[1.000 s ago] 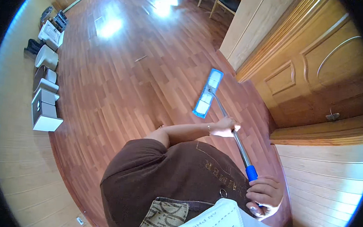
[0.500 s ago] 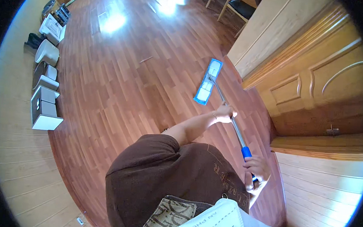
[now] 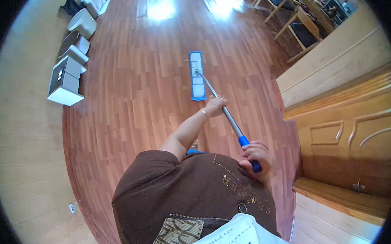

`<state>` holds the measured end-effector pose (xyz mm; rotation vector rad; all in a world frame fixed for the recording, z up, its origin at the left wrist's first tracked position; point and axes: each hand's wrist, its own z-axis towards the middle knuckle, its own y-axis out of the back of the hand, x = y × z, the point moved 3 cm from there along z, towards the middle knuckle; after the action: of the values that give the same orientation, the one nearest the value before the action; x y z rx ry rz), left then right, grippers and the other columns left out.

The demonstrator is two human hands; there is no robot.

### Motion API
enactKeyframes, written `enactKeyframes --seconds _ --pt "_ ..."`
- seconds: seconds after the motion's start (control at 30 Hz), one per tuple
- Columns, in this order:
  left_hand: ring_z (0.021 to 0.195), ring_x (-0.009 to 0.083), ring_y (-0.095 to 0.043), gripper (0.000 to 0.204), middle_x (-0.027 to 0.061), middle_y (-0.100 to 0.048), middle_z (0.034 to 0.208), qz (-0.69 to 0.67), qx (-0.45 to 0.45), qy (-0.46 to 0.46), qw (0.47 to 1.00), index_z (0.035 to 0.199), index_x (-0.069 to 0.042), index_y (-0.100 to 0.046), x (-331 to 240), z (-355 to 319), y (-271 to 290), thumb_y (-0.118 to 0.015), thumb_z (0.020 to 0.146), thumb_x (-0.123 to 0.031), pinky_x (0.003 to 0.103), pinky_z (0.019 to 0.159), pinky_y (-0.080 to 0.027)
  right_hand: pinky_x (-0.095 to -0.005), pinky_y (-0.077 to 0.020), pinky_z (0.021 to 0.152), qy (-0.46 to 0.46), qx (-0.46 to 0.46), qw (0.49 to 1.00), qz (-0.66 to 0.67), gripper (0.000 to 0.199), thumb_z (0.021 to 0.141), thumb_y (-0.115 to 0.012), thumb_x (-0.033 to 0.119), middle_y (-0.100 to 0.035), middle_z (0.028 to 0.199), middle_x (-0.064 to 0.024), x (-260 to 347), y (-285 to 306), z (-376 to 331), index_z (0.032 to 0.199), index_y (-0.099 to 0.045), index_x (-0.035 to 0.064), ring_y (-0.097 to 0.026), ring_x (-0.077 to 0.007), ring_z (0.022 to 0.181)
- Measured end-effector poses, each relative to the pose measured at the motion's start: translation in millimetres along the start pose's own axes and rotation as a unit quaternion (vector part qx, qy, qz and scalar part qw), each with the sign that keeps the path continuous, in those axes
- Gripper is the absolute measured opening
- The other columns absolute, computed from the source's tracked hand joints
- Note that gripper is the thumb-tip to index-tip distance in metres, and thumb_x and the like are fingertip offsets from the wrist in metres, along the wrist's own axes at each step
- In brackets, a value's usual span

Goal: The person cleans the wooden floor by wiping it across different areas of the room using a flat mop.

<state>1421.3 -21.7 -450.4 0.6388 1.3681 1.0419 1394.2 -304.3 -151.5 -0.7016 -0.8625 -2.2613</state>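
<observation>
A flat mop (image 3: 198, 90) with a blue pad under a white plate lies on the wood-look floor ahead of me. Its metal pole slants back toward my right side. My left hand (image 3: 215, 106) is wrapped round the pole, a short way behind the mop head, with a bracelet at the wrist. Farther up, my right hand (image 3: 260, 156) grips the blue handle (image 3: 244, 141) near its end, close to my brown shirt. Fingers curl over the handle, and its tip shows below them.
Along the left wall stand a white-and-grey box unit (image 3: 66, 83) and several white appliances or fixtures. At right are a wooden door (image 3: 333, 130) and a jutting wall panel (image 3: 338, 63). Chairs (image 3: 303, 33) stand beside a table at the far right.
The mop head has swung left, away from the wall corner, and now points more straight ahead. Both hands moved left with the pole, keeping their grips. My view has shifted to the right.
</observation>
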Motion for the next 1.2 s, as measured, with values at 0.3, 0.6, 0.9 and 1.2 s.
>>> enactKeyframes --seconds 0.3,0.6,0.9,1.2 --pt "0.076 0.031 -0.062 0.028 0.0088 -0.061 0.073 0.034 -0.113 0.169 0.979 0.067 -0.01 -0.058 70.0 -105.9 115.2 -0.069 0.075 -0.034 0.046 0.062 -0.043 -0.0486 -0.0397 0.095 -0.066 0.066 0.971 0.218 0.039 0.08 -0.072 0.04 -0.068 0.082 -0.0119 -38.4 -95.3 48.0 0.074 -0.054 0.006 -0.065 -0.032 0.095" --pt "0.07 0.0336 -0.058 0.029 0.0125 -0.058 0.067 0.058 -0.167 0.229 0.957 0.064 -0.008 -0.054 143.1 -213.8 149.2 -0.072 0.072 -0.029 0.046 0.063 -0.044 -0.0457 -0.0366 0.099 -0.138 0.144 0.923 0.328 0.015 0.076 -0.069 0.014 -0.06 0.075 -0.0062 -45.5 -175.9 71.2 0.071 -0.056 0.0074 -0.062 -0.0268 0.09" --pt "0.068 0.0357 -0.055 0.024 0.014 -0.055 0.067 0.008 -0.126 0.172 0.977 0.067 -0.007 -0.052 95.7 -218.6 146.4 -0.067 0.079 -0.022 0.045 0.059 -0.042 -0.0446 -0.0426 0.09 -0.183 0.135 0.922 0.312 0.013 0.072 -0.068 0.006 -0.06 0.073 -0.008 -7.9 -133.7 68.4 0.067 -0.056 0.0035 -0.061 -0.0286 0.088" --pt "0.07 0.0342 -0.06 0.01 0.011 -0.061 0.066 -0.083 0.018 -0.01 0.996 0.067 -0.012 -0.064 -44.0 -175.7 103.7 -0.069 0.07 -0.021 0.044 0.059 -0.046 -0.0453 -0.0461 0.084 -0.223 -0.031 0.948 0.225 0.01 0.071 -0.066 0.003 -0.062 0.069 -0.0087 97.5 -47.2 -31.1 0.065 -0.058 0.0021 -0.065 -0.0287 0.079"
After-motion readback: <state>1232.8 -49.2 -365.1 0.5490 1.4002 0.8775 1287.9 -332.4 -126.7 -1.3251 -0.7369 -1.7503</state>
